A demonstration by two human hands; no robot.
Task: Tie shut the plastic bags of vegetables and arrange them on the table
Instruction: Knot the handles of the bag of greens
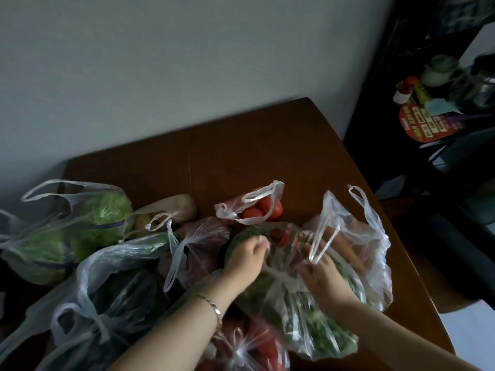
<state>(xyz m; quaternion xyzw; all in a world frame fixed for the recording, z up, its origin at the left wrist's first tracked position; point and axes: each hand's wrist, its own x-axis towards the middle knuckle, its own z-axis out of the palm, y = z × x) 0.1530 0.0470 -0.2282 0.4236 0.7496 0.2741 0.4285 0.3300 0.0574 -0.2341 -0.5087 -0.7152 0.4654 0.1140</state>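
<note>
Your L hand [245, 257] pinches the clear bag of greens [316, 325], fingers curled. Your R hand [325, 277] grips its handle loop [321, 236]. Bag's crinkled, untied, near the surface's [254, 156] right edge. Other bags [112, 285] crowd the left; bare room sits toward the wall [160, 76].

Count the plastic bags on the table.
8 distinguishable: cabbage bag far left; potato bag beside it; tomato bag at back; purple bag centre; dark-greens bag front left; green bag gripped by left hand and right hand; carrot bag right; red bag nearest. Overlap may hide others.
</note>
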